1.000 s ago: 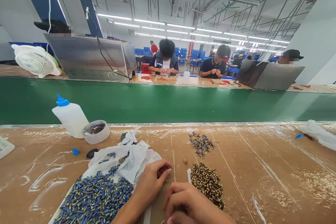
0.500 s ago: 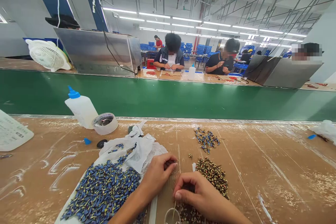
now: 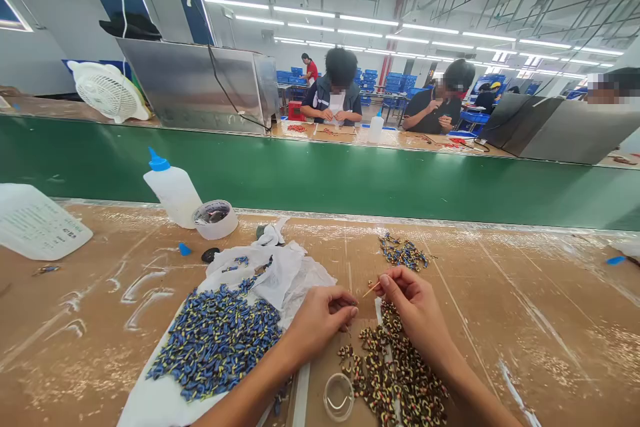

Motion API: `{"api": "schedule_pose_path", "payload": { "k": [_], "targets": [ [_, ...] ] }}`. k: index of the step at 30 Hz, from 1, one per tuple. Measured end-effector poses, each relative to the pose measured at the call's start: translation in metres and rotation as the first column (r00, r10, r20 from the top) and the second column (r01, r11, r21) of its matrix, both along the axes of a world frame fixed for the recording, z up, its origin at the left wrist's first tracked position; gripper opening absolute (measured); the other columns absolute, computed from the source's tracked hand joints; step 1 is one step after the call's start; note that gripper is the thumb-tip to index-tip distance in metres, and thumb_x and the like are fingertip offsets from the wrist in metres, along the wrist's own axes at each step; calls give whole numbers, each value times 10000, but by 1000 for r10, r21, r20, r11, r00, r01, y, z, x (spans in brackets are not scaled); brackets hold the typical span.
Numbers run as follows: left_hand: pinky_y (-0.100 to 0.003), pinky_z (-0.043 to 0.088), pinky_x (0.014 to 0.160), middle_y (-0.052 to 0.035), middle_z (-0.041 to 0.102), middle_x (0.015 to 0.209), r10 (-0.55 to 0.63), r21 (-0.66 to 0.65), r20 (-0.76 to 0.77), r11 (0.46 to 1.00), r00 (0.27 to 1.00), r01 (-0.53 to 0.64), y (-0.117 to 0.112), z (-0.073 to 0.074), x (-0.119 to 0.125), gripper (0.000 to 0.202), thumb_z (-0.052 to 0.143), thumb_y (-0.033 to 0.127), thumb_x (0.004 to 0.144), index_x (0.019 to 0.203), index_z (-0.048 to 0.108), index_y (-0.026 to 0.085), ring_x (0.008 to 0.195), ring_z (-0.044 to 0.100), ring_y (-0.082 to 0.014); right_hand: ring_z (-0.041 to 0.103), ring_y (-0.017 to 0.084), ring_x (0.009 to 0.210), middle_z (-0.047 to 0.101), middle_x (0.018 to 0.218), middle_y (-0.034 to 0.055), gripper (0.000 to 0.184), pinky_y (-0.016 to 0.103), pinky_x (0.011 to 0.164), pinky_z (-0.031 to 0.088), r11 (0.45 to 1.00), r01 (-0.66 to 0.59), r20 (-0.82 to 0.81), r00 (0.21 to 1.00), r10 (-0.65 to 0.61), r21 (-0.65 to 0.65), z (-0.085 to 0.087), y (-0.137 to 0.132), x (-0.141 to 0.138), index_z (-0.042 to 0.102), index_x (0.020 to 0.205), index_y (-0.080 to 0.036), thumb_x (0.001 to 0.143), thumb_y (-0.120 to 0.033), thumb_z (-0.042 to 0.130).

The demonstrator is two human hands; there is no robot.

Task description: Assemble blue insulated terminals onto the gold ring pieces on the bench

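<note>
Right hand (image 3: 411,299): I am seeing it pinching a thin stick (image 3: 371,289) between thumb and forefinger, the stick's free end pointing toward the left hand (image 3: 320,317).
Left hand: thumb and forefinger are curling close together; I cannot tell whether they are gripping anything.
Brown pieces (image 3: 400,377): a heap is lying below and partly behind the right hand.
Blue-and-yellow pieces (image 3: 220,333): a broad pile is resting to the left of the left hand, with crumpled white sheeting (image 3: 287,273) lying at its far edge.
Small blue pile (image 3: 403,253): it is sitting on the worktop (image 3: 480,287) just beyond the right hand.
Clear cup (image 3: 339,398): it is standing beside the brown heap, on the side toward the left arm.
Blue-tipped bottle (image 3: 175,195): I am noting it standing near the far edge, with a tape roll (image 3: 216,221) beside it.
Green belt (image 3: 320,177): it is running across, beyond the worktop; people are sitting on its far side.
</note>
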State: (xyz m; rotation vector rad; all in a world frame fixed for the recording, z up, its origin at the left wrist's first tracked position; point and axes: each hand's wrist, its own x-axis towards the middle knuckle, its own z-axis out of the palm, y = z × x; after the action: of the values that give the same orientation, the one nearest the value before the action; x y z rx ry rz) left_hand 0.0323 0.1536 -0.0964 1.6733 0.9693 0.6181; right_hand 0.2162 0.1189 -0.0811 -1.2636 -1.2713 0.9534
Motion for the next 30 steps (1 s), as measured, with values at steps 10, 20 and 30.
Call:
{"api": "schedule_pose_path", "payload": {
  "k": [10,20,30],
  "targets": [
    [-262,441,649,-39,700,756,-21,165,-108,986,994,39,-1,-2,0,199,538,200,790,854,720,153,695,588,-156,634,188,706,688,752,57,256,278,651,476,996,-6,272,962,-18,87,-6,-6,-6,636,821,-170,897,-390,531],
    [-254,430,608,-29,682,722,-28,156,-119,987,992,47,0,-5,0,178,550,209,786,832,715,163,664,562,-150,630,174,689,687,736,31,213,260,644,452,994,-40,352,936,3,99,-7,-5,-6,643,815,-180,898,-345,537],
    [-246,417,588,-21,670,697,-19,178,-117,983,993,40,0,-3,-1,176,557,209,792,833,721,160,645,550,-143,635,181,690,699,744,35,211,260,634,456,990,-73,408,913,18,120,-6,-8,-8,660,831,-183,899,-334,530]
  ]
}}
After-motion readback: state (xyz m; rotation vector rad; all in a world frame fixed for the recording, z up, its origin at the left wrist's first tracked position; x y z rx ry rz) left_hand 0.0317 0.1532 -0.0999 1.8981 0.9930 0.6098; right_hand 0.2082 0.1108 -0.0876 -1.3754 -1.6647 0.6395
